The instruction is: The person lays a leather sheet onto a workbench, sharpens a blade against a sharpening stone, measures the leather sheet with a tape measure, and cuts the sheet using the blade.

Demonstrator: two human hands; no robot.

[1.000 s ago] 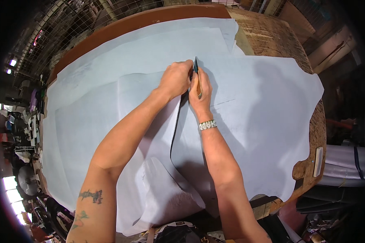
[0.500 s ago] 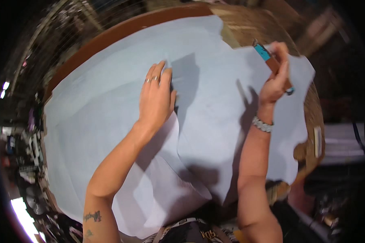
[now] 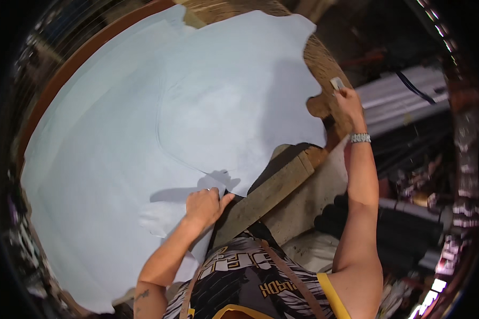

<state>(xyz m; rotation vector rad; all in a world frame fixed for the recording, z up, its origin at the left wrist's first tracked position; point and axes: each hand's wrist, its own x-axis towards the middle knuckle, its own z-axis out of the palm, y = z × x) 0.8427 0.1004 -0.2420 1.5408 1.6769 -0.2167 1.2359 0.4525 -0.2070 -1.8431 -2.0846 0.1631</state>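
Note:
A large pale blue hide (image 3: 106, 138) with an irregular outline covers the wooden table (image 3: 324, 64). At its near edge, my left hand (image 3: 201, 206) is closed on the hide, fingers curled over a folded bit and thumb sticking out to the right. A loose flap lies turned over beside the wrist. Far to the right, my right hand (image 3: 350, 106) pinches a small whitish oblong block (image 3: 337, 83) at the table's right edge. No turquoise-and-brown cutter shows; the hand may be hiding it.
A thick wooden beam (image 3: 271, 204) runs along the table's near side. Brown material (image 3: 85, 50) edges the far left. Dark rolls (image 3: 367, 228) and a pale stack with a dark strap (image 3: 404, 101) stand to the right, off the table.
My view has turned right. My left hand has come back to the hide's near edge. My right hand, which held a turquoise-and-brown cutter, has gone to the whitish block.

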